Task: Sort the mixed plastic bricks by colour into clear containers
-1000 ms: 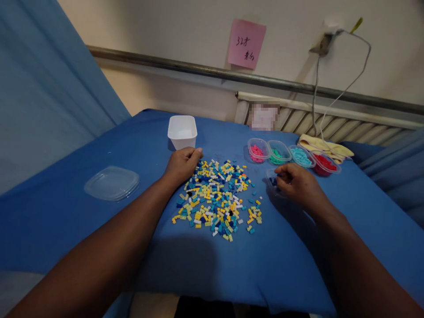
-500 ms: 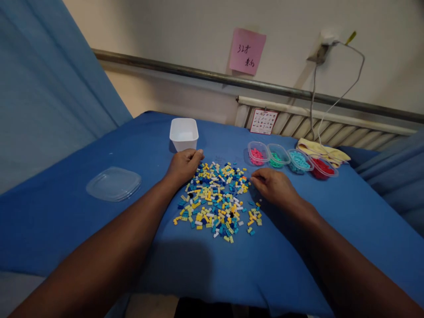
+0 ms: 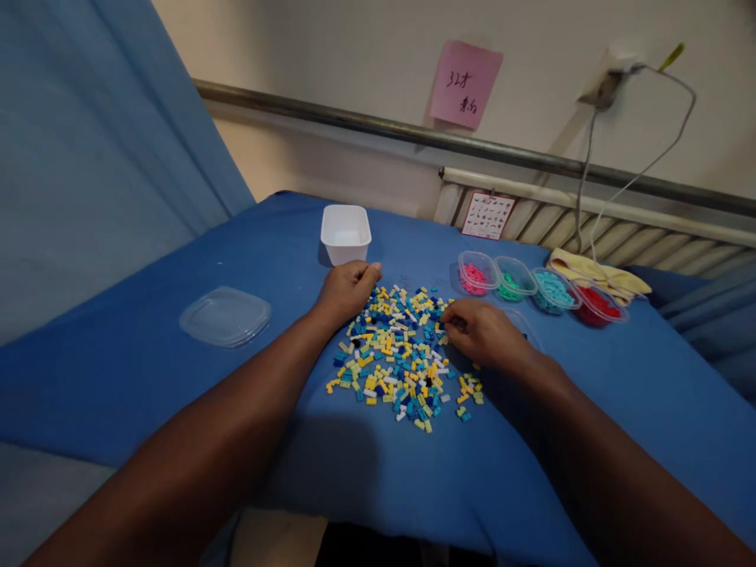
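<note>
A spread heap of small toy building bricks, mostly yellow, teal, dark blue and white, lies on the blue cloth. My left hand rests at its upper left edge, fingers curled and thumb against the forefinger; anything inside is hidden. At the right edge of the heap, my right hand has thumb and forefinger drawn together low over the bricks. What its fingertips hold cannot be made out. Behind that hand, a clear plastic tub shows only in part.
A white tub stands beyond my left hand. Clear tubs of pink bricks, green bricks, light blue bricks and red bricks line the back right, before a yellow cloth. Clear lids lie left.
My right hand has moved left from over the clear tub with dark blue bricks to the right edge of the heap. My left hand stays by the heap. The view has shifted slightly.
</note>
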Motion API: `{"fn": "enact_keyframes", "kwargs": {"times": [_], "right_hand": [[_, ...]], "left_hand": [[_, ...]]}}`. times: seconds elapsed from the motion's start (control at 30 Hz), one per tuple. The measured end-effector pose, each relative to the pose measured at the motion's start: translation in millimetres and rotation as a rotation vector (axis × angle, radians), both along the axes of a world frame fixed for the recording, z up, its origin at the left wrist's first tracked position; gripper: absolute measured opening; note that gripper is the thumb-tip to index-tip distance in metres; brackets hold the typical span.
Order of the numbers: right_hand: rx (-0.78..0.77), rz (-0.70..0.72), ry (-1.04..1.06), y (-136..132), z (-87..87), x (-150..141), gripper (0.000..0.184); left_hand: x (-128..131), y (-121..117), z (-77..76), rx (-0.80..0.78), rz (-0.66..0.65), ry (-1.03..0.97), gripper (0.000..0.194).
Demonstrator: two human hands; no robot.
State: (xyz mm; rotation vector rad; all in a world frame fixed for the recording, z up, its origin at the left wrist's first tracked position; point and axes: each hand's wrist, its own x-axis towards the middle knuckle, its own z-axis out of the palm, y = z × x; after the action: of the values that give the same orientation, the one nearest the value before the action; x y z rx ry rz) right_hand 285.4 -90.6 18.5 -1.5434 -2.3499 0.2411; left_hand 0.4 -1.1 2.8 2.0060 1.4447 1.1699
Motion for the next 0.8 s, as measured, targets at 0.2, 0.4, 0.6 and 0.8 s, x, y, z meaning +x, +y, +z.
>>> {"fn": "enact_keyframes", "kwargs": {"times": [0.2, 0.4, 0.6, 0.8], "right_hand": [[-0.081, 0.033, -0.129, 6.5, 9.6, -10.1, 0.022], [-0.072, -0.046, -0.29, 10.2, 17.3, -18.3, 0.023], [-0.048, 0.044, -0.272, 9.4, 17.3, -16.5, 0.023], [0.014, -0.043, 0.043, 8.1, 29.4, 18.1, 0.018]], "left_hand": [[-0.1, -0.7, 0.2, -0.002, -0.016, 0.005, 0.05], [0.1, -1.1, 1.0, -0.005, -0.012, 0.007, 0.049], [0.3, -1.2, 1.3, -0.011, -0.006, 0.029, 0.05], [-1.0, 1.4, -0.6, 0.0, -0.001, 0.02, 0.049]]}}
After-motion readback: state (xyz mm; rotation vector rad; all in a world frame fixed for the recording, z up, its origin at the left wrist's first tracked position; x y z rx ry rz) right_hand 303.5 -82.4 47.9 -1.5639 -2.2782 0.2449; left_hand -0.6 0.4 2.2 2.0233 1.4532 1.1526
